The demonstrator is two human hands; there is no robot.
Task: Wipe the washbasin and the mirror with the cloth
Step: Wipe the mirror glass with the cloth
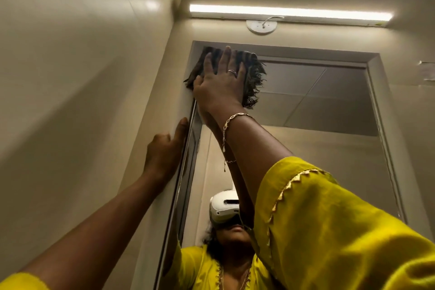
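The mirror (317, 143) fills the middle of the view, set in a pale frame on the wall. A dark fringed cloth (253, 77) lies flat against its top left corner. My right hand (221, 82) presses on the cloth with straight, spread fingers; a ring and a bracelet show on it. My left hand (164, 148) rests on the wall edge just left of the mirror frame, fingers loosely bent, thumb along the edge. The washbasin is out of view.
A lit tube light (289, 12) hangs above the mirror, with a round white wall fitting (261, 26) under it. A tiled wall (82, 77) stands close on the left. The mirror reflects a person in a yellow garment with a white headset.
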